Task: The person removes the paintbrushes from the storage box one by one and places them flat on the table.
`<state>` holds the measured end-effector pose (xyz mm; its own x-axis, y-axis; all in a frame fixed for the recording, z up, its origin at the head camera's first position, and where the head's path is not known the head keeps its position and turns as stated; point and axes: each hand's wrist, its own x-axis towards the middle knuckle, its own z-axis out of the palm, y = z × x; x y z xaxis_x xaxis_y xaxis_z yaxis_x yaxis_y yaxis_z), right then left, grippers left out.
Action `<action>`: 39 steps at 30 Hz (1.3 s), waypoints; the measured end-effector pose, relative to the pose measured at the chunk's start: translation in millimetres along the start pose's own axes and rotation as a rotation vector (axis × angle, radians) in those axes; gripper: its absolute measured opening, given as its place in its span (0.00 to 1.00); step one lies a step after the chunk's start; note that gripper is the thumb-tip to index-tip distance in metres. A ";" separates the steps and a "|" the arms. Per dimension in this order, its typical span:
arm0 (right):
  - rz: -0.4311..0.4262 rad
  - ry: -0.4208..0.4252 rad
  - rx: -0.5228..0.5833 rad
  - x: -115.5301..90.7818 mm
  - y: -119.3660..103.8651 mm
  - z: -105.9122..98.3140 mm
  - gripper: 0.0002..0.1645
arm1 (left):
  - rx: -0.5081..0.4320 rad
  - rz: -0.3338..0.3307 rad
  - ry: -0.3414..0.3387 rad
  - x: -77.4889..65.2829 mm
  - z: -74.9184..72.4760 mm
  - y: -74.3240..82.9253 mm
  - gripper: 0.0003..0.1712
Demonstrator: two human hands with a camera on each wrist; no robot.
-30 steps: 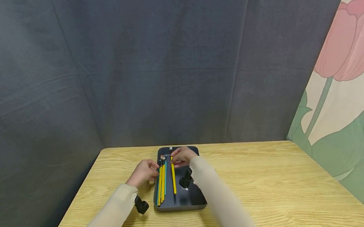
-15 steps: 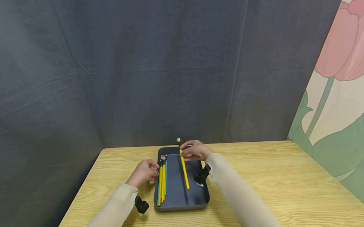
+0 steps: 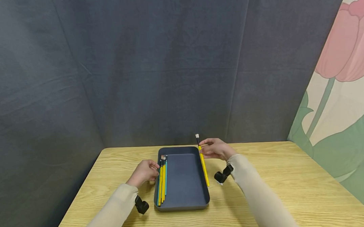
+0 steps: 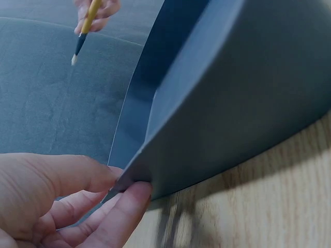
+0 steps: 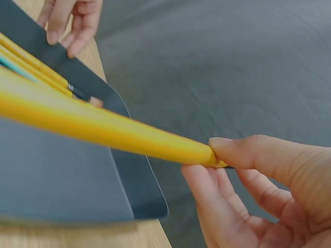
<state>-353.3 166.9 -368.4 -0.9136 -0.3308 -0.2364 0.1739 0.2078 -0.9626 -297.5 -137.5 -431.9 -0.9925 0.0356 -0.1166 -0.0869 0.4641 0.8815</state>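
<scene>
My right hand (image 3: 217, 149) pinches a yellow paintbrush (image 3: 204, 166) between thumb and fingertips, its pale bristles pointing up and away. In the head view the brush overlaps the right rim of a dark grey tray (image 3: 185, 181). The right wrist view shows the thumb (image 5: 232, 150) on the handle near its dark ferrule. My left hand (image 3: 145, 172) pinches the tray's left wall, thumb on the rim and a finger (image 4: 126, 212) on the outside. Several paintbrushes (image 3: 162, 182), yellow and teal, lie side by side along the tray's left inside wall, bristles toward the far end.
The tray stands on a light wooden table (image 3: 264, 177), near its far edge. Behind it hangs a dark grey cloth (image 3: 174, 66). A wall with a painted pink tulip (image 3: 340, 45) rises at the right. Black cameras sit on both wrists.
My right hand has carried the yellow paintbrush rightward, from over the tray beside the other brushes to its right rim. The left hand has stayed at the tray's left wall.
</scene>
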 end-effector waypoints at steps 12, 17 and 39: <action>0.035 0.029 -0.002 -6.6 28.5 -29.6 0.26 | 0.006 -0.004 0.005 -0.1 -0.1 1.1 0.14; 0.056 0.042 0.010 -1.1 43.7 -29.4 0.25 | 0.005 -0.003 0.005 -0.4 -0.4 0.6 0.14; 0.151 0.167 -0.092 16.8 73.0 -12.7 0.20 | 0.008 -0.016 0.002 0.6 -0.2 1.3 0.15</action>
<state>-360.6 188.2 -441.0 -0.9290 -0.1348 -0.3445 0.2860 0.3291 -0.8999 -298.3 -137.1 -430.7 -0.9911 0.0267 -0.1302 -0.1023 0.4717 0.8758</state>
